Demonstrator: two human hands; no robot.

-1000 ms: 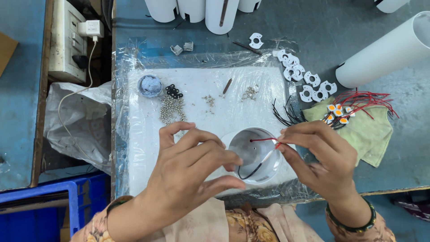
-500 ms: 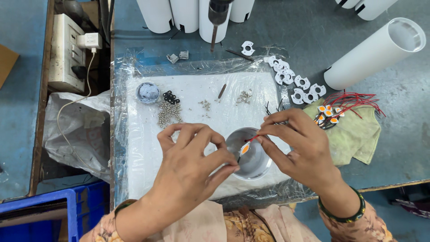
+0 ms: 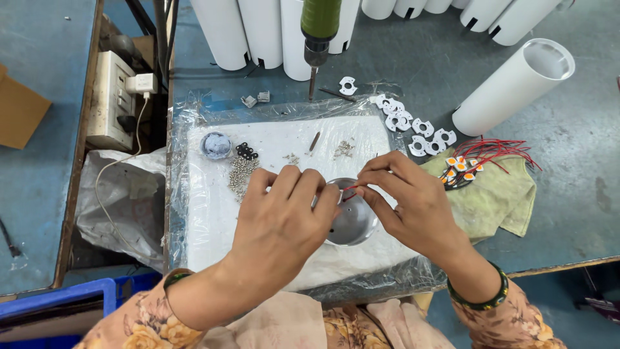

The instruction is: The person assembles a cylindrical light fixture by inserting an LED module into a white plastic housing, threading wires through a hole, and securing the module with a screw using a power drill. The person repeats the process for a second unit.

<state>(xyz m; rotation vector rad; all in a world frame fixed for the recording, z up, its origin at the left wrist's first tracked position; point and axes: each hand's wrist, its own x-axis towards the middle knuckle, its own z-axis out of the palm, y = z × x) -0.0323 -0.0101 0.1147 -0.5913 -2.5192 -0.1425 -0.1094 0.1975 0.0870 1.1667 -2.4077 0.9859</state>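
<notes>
My left hand (image 3: pixel 281 223) grips the rim of a round silver metal disc (image 3: pixel 352 223) that rests on a white pad wrapped in plastic film (image 3: pixel 213 213). My right hand (image 3: pixel 407 200) pinches a thin red wire (image 3: pixel 349 188) at the disc's upper edge, with its fingertips close to my left fingers. Most of the disc's left side is hidden behind my left hand. To the right, a bundle of red and black wires with small orange-and-white parts (image 3: pixel 481 161) lies on a green cloth (image 3: pixel 500 197).
Screws (image 3: pixel 240 173), black washers (image 3: pixel 246 151) and a small round tin (image 3: pixel 215 145) lie on the pad. White plastic brackets (image 3: pixel 413 126) sit at the pad's far right. White tubes (image 3: pixel 513 87) stand and lie behind. A green electric screwdriver (image 3: pixel 318 35) hangs above. A socket box (image 3: pixel 113 100) is at left.
The view has tilted so the hands sit lower in the picture. My hands have drawn closer together over the disc, and the right fingers hold the red wire nearer the left fingers.
</notes>
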